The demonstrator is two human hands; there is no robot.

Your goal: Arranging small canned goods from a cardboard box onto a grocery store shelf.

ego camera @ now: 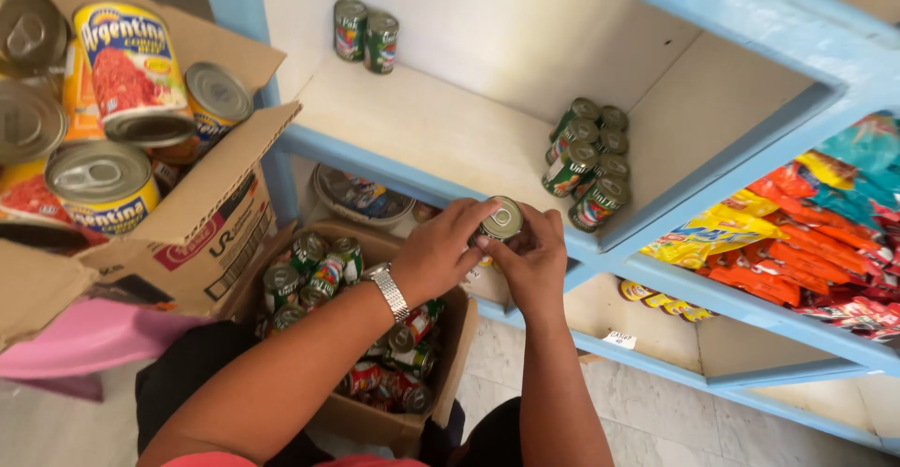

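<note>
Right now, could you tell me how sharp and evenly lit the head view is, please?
Head view: daylight is soft and even, with mild glare on the white shelf board; the left hand, right hand and small can look sharp; the near cans in the upper box bulge from wide-angle distortion; the lower box sits in shadow.

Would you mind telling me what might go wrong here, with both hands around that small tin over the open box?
The small round tin with the silver pull-tab lid is pinched only between the left hand and right hand; it could slip into the brown cardboard box of tins below. The stacked green-labelled tins stand close to the pale blue shelf edge, so a nudge may topple them.
</note>
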